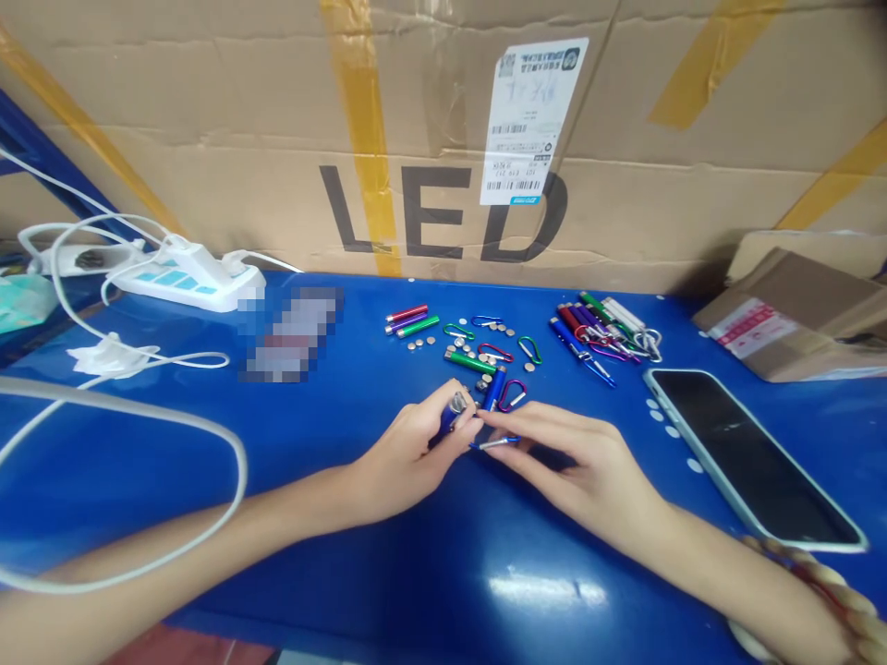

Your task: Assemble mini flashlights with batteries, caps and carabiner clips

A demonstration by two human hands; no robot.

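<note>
My left hand (pixel 408 453) is closed around a small blue flashlight (pixel 447 422), its silvery end showing between thumb and fingers. Close beside it, my right hand (pixel 582 457) pinches a blue carabiner (pixel 497 442) that lies near the flashlight's end. Whether the two are joined I cannot make out. Just beyond my fingers are another blue tube (pixel 494 388), a green tube (pixel 469 361) and a dark red carabiner (pixel 513 395). Several button cells (pixel 488 358) and more carabiners, such as a green one (pixel 529 349), are scattered behind them.
Red, purple and green tubes (pixel 419 326) lie at the back. A pile of flashlights with carabiners (pixel 600 325) is to their right. A phone (pixel 755 457) and small carton (pixel 796 314) sit right; a power strip (pixel 200 286) and white cable (pixel 239 462) are left. A large cardboard box (pixel 263 120) stands behind.
</note>
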